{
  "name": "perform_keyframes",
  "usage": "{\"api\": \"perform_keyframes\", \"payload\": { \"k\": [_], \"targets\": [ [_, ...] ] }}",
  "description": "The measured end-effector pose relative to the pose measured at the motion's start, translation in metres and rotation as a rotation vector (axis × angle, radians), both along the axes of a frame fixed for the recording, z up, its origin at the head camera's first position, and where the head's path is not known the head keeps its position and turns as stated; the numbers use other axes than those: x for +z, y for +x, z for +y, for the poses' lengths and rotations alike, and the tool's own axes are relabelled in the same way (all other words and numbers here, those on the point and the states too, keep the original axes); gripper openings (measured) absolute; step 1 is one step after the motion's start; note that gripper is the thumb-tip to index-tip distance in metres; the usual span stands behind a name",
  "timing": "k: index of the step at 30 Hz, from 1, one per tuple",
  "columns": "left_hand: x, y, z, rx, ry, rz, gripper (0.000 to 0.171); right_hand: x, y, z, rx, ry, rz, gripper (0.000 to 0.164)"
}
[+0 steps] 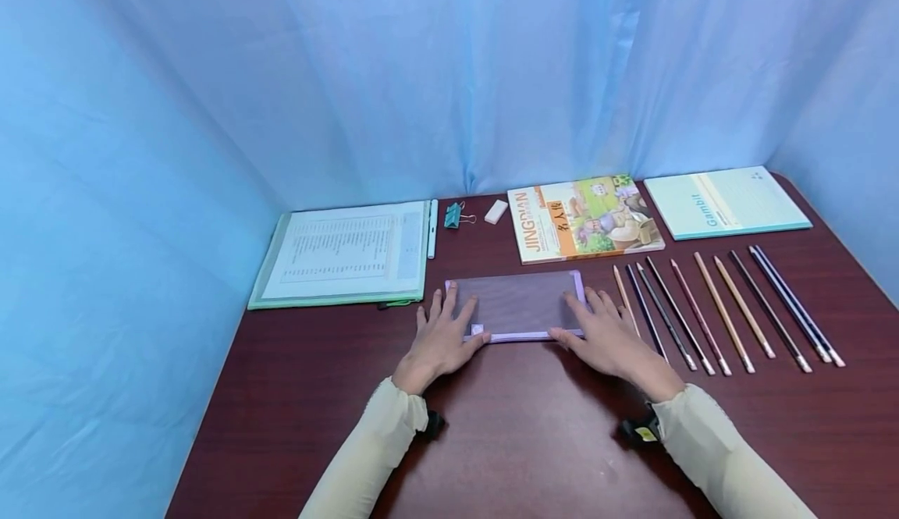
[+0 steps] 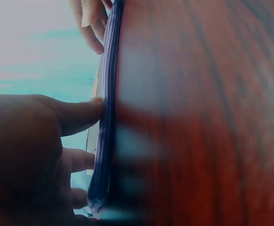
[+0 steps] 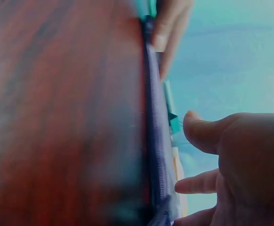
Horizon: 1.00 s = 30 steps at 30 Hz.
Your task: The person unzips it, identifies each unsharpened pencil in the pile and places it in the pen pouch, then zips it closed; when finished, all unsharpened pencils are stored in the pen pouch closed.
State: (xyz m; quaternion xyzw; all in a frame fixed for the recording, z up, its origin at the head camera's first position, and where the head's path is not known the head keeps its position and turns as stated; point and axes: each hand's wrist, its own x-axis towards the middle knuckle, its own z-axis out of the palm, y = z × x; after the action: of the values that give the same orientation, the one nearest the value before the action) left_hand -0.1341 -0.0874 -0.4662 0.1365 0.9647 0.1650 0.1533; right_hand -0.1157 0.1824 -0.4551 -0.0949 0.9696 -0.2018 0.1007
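A purple-edged mesh zipper pouch (image 1: 523, 304) lies flat on the dark wooden table. My left hand (image 1: 444, 335) is at its left end, fingers spread and straight, thumb at the near zipped edge; the left wrist view shows that thumb touching the zipper edge (image 2: 109, 84). At the right end is my right hand (image 1: 604, 335), its fingers also spread over the corner. In the right wrist view the right thumb (image 3: 200, 132) stands a little off the zipper (image 3: 158, 132). Neither hand curls round the pouch.
Several pencils (image 1: 702, 308) lie in a row to the right. Behind are a picture-covered book (image 1: 586, 222) and a pale green notebook (image 1: 726, 203). Left of them lie an eraser (image 1: 495, 211), a teal binder clip (image 1: 453, 215), a pen (image 1: 432, 230) and a green-edged document folder (image 1: 337, 257).
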Motion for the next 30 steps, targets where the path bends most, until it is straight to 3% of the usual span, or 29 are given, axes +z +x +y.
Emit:
{"api": "perform_keyframes", "payload": {
  "k": [5,7,12,15,21,25,30],
  "targets": [
    [0.0,-0.001,0.003,-0.003,-0.05,-0.001,0.071,0.009,-0.007,0.013,0.008,-0.206,0.029,0.057],
    [0.001,0.0,0.004,-0.004,-0.062,0.0,0.071,0.011,-0.011,0.02,-0.014,-0.292,0.003,0.053],
    [0.004,0.0,0.005,-0.005,-0.084,-0.002,0.071,0.009,-0.019,0.034,-0.128,-0.546,-0.185,0.051],
    [0.005,0.0,0.006,-0.01,-0.091,-0.004,0.071,0.004,-0.022,0.041,-0.152,-0.646,-0.273,0.052],
    [0.006,-0.001,0.006,-0.011,-0.087,-0.011,0.071,-0.006,-0.024,0.048,-0.102,-0.719,-0.308,0.056],
    [0.007,-0.001,0.006,-0.004,-0.087,0.007,0.071,-0.009,-0.024,0.047,-0.114,-0.71,-0.29,0.056],
    [0.017,0.008,0.02,-0.011,-0.054,0.154,0.066,-0.01,-0.023,0.045,-0.132,-0.703,-0.285,0.056]
  ]
}}
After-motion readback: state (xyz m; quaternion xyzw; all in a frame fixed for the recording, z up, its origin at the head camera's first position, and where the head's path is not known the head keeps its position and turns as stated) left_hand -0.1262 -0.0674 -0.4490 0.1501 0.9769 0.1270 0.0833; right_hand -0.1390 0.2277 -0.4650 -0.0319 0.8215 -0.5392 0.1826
